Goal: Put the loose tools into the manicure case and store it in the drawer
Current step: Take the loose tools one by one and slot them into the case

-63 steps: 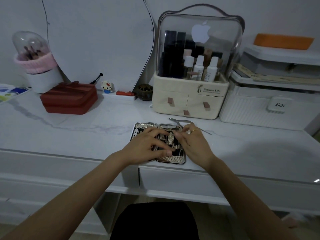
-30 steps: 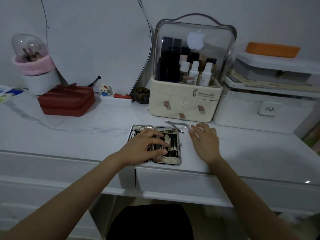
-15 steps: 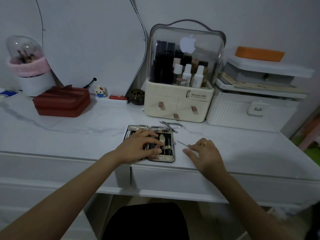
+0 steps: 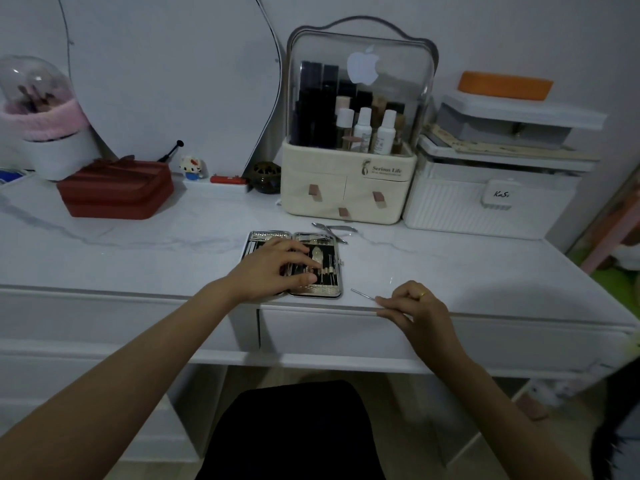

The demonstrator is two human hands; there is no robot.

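Observation:
The open silver manicure case lies flat near the desk's front edge, with several metal tools strapped in its black lining. My left hand rests spread across the case, fingertips on the tools in the right half. At the desk edge to the right of the case, my right hand pinches a thin metal pick that points toward the case. A pair of loose nippers lies on the desk just behind the case. The shut drawer sits below the desk edge, under both hands.
A cream cosmetics organiser with a clear lid stands behind the case, with a white ribbed box to its right. A red case and a pink-rimmed brush holder stand at the back left before a curved mirror.
My right hand left the case, reached to the right and picked up the thin pick, then drew it back to the desk's front edge. My left hand stayed on the case.

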